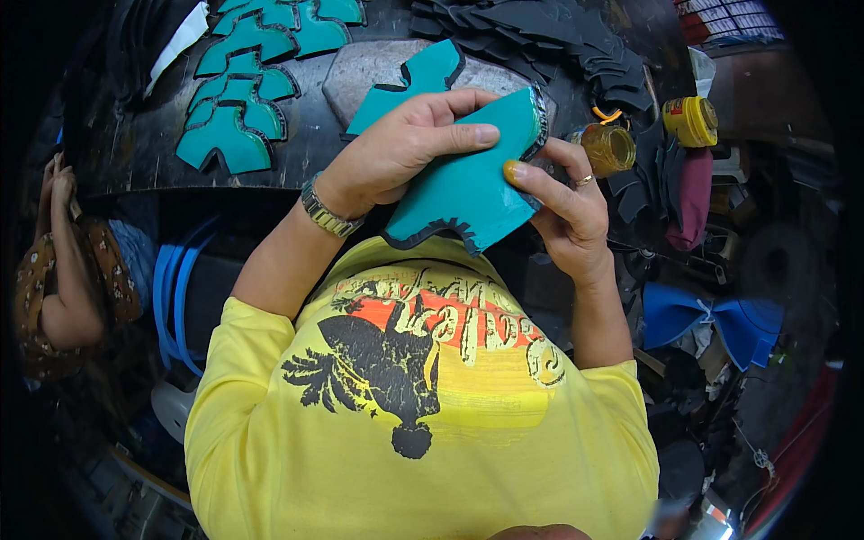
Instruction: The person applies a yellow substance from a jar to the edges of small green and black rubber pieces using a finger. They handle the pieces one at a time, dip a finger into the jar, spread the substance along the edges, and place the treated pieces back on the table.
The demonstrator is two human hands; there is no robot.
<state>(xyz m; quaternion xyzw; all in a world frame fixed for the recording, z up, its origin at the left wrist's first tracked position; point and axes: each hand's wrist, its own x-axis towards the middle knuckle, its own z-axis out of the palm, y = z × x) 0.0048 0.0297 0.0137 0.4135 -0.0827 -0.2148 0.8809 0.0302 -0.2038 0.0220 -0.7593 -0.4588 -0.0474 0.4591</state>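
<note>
Teal panel (459, 184) in both hands (389, 148)

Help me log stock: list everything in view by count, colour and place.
Table: one, black, top
Held piece: one, teal, centre
Slab: one, grey, on table
Lone piece: one, teal, on slab
Overlapping pieces: several, teal, upper left
Flat pieces: many, black, upper right
Sheet: one, white, upper left
Jar: one, amber, right
Tub: one, yellow, right
Loop: one, orange, by jar
Cloth: one, maroon, right
Bow shape: one, blue, right
Bands: two, blue, left
Person: one, brown top, left
Clutter: uncountable, dark, lower right
Shirt: one, yellow, bottom
Watch: one, gold, left wrist
Ring: one, gold, wearer's right
Left fingers, right fingers: two sets, on held piece
</note>
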